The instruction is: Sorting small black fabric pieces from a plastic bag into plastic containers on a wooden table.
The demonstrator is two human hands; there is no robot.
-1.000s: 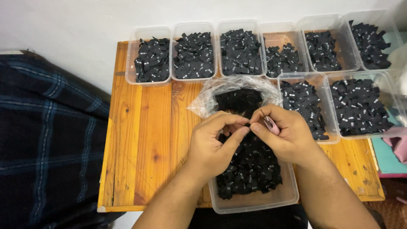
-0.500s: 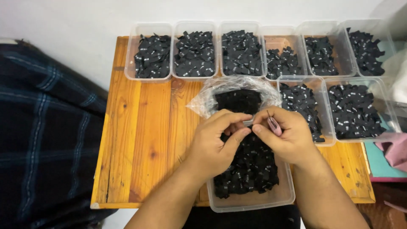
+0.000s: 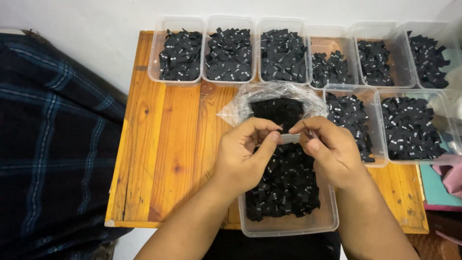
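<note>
My left hand (image 3: 243, 154) and my right hand (image 3: 332, 151) meet fingertip to fingertip above a clear plastic tub (image 3: 288, 228) at the table's near edge. The tub is heaped with small black fabric labels (image 3: 284, 188). Each hand pinches thumb against forefinger, seemingly on one small black label that is mostly hidden by the fingers. Just behind the hands lies an open clear plastic bag (image 3: 236, 110) with more black labels inside.
A wooden table (image 3: 168, 144) carries a back row of several clear tubs (image 3: 153, 58) of black labels, and two more tubs (image 3: 380, 94) at the right. A dark plaid cloth (image 3: 53, 144) lies left of the table. A pink cloth (image 3: 450, 175) lies at the right.
Both hands have stayed pinched together over the near tub, with only small finger shifts. A small pale thing at my right fingertips earlier no longer shows.
</note>
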